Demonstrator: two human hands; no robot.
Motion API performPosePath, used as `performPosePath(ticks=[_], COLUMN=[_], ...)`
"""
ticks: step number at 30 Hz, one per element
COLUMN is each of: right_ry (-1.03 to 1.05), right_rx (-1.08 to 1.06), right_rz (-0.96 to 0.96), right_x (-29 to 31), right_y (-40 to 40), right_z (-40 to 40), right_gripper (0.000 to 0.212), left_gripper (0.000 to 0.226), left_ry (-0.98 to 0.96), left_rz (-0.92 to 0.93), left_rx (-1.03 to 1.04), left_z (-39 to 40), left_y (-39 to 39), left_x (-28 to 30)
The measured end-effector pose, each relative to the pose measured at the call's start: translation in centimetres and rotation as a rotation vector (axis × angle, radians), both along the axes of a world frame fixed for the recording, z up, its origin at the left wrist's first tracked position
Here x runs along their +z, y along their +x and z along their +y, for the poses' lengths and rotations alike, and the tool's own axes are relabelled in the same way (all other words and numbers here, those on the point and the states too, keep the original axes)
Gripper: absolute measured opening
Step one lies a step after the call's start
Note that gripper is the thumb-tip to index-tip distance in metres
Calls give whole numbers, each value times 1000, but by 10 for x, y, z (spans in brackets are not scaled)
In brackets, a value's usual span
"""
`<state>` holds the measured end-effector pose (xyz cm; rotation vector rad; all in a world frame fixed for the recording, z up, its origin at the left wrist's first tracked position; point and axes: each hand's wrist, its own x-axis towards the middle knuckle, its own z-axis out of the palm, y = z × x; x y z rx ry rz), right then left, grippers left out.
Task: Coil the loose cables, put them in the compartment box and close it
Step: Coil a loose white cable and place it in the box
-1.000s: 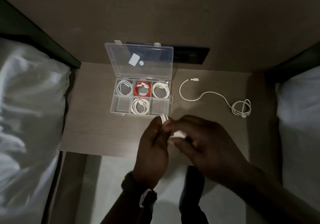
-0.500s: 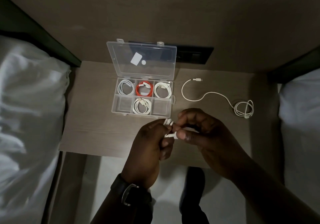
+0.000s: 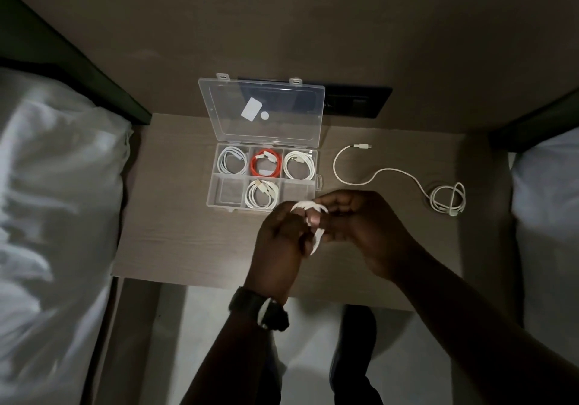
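Head view: left hand (image 3: 279, 235) and right hand (image 3: 360, 226) both pinch a white cable (image 3: 308, 212) just before the compartment box (image 3: 313, 191), likely keeping its coil tight. Lid open, two front cells empty; another loose cable (image 3: 376, 174) lies on the desk (image 3: 175, 216) right of it.

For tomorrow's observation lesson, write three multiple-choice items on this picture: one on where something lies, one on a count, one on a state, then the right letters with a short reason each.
1. Where does the loose white cable lie?
A. right of the compartment box
B. inside the box
C. on the bedding

2. How many compartments hold a coiled cable?
A. two
B. four
C. six

3. What state is the lid in?
A. shut
B. taken off
C. open, standing up at the back

Answers:
1 A: it trails across the table to the box's right.
2 B: three white coils and the red coil; both front outer compartments are empty.
3 C: the clear lid is raised behind the compartments, while the left hand and right hand hold another white cable.
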<state>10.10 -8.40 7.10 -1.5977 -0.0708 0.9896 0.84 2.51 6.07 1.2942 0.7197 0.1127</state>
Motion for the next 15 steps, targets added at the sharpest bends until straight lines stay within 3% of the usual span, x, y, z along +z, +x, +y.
performPosePath(ticks=[4,10,15], right_ry=[-163,-353,-440], right_rx=[-2,55,142], right_rz=[-224,-548,-691], right_x=[-33,-77,-101], right_y=[18,32,35], right_z=[20,48,60], right_gripper=[15,17,20], left_gripper=[5,15,24], left_ry=[266,612,832], left_rz=[50,88,137], left_rx=[37,-118,-60], left_z=[14,39,48], left_y=[12,32,40], left_x=[-41,-84,-99])
